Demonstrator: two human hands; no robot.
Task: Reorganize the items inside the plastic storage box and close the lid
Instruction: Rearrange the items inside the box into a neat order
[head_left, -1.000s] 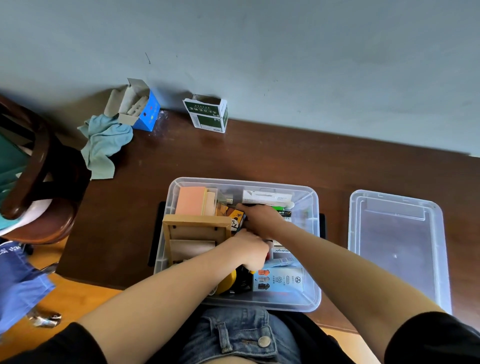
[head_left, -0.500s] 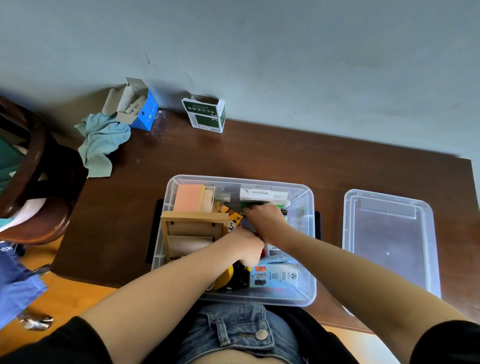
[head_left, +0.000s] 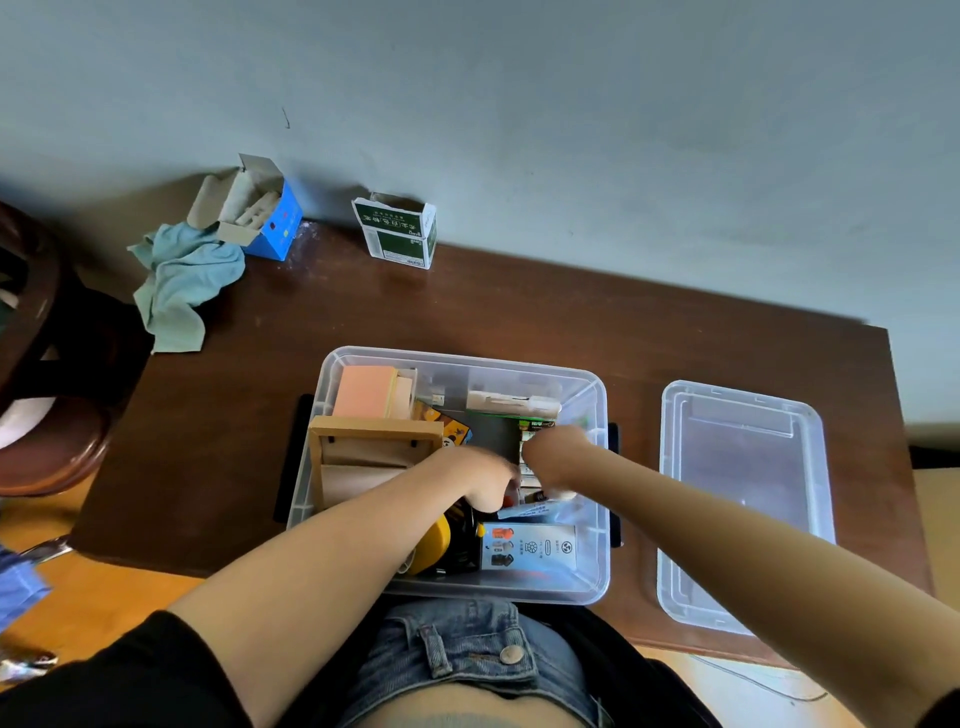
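Both hands are seen inside the clear plastic storage box (head_left: 597, 519). Left hand (head_left: 483, 480) and right hand (head_left: 553, 457) are blurred; grips cannot be told. A wooden frame (head_left: 374, 441) stands left of the fingers. The lid (head_left: 743, 509) lies well apart, rightward.

Soft, even daylight, fairly bright, no hard glare. Faint shadows behind the blue cardboard box (head_left: 270, 221) and the green-and-white carton (head_left: 397, 236) on the grey wall (head_left: 571, 130). Both hands (head_left: 485, 480) smeared by motion blur. Strong wide-angle bending toward the edges.
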